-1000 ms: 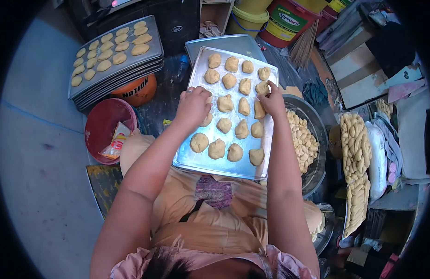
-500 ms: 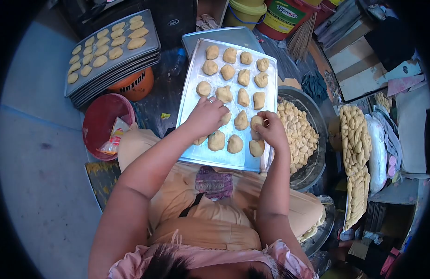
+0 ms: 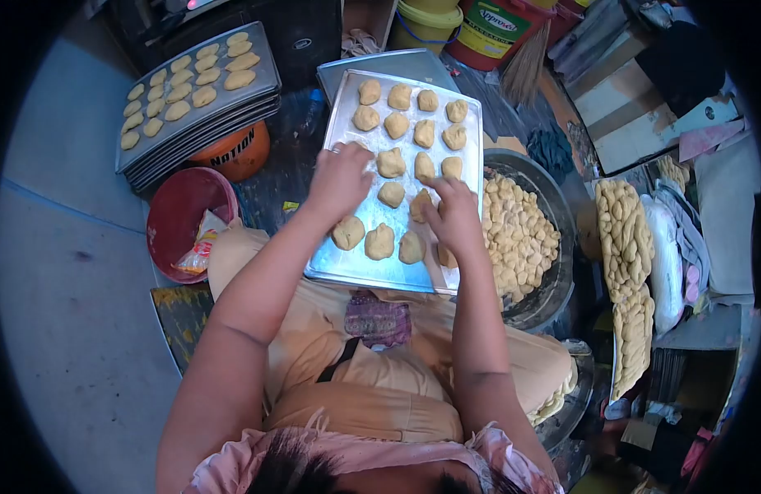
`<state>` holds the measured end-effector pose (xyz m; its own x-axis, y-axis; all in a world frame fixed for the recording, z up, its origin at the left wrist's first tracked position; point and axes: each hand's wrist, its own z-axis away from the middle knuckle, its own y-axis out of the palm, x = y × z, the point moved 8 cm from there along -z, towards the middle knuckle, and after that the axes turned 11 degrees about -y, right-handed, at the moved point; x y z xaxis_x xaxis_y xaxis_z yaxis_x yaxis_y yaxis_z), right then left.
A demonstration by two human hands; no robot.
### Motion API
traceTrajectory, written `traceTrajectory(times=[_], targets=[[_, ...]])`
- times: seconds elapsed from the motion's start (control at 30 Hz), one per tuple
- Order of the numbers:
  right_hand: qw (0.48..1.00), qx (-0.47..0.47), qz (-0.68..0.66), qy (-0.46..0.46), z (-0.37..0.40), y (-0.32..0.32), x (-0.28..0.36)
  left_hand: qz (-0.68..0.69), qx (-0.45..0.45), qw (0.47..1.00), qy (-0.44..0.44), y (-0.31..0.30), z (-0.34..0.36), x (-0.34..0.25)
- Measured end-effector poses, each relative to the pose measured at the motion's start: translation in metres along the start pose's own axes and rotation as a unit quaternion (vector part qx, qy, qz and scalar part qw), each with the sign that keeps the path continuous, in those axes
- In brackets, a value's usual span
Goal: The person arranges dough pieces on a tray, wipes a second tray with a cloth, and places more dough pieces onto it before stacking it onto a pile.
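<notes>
Head view: you sat with a metal tray (image 3: pixel 356 269) in front of you, its near edge over your lap, and pieces of dough (image 3: pixel 390 163) stood on it in loose rows. Your left hand (image 3: pixel 341 179) lay over the tray's left side, fingers slightly parted and bent downward; they hid the dough beneath, so whether they gripped a piece could not be told. Your right hand (image 3: pixel 454 212) was over the right side, thumb and forefinger apart, close beside a lump in the third column. Its palm covered part of the outer column, and you could not tell from this angle whether it had hold of anything.

To your right, partly behind that forearm, a dark basin (image 3: pixel 564 276) held a heap of smaller dough pieces (image 3: pixel 522 239). Beyond it lay twisted dough (image 3: pixel 626 239). On your left, flattened rounds (image 3: pixel 178 110) lay on the top of a tray stack (image 3: pixel 211 146), above an orange bucket (image 3: pixel 242 154). Nearer to you stood a red bucket (image 3: pixel 168 216) with a plastic bag inside.
</notes>
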<state>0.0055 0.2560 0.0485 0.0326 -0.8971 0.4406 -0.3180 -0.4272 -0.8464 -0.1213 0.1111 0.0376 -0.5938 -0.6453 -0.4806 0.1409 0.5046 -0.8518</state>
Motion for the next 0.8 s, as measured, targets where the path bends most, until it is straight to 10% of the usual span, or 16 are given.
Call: traceTrajectory(times=[0.4,0.8], targets=[[0.987,0.014,0.159,0.026,-0.085,0.06,-0.006,0.038,0.054,0.995,-0.08,0.015,-0.018,0.051],[0.995,0.096,0.033,0.016,-0.033,0.054,0.017,0.1,0.056,0.987,-0.113,0.012,-0.016,0.053]])
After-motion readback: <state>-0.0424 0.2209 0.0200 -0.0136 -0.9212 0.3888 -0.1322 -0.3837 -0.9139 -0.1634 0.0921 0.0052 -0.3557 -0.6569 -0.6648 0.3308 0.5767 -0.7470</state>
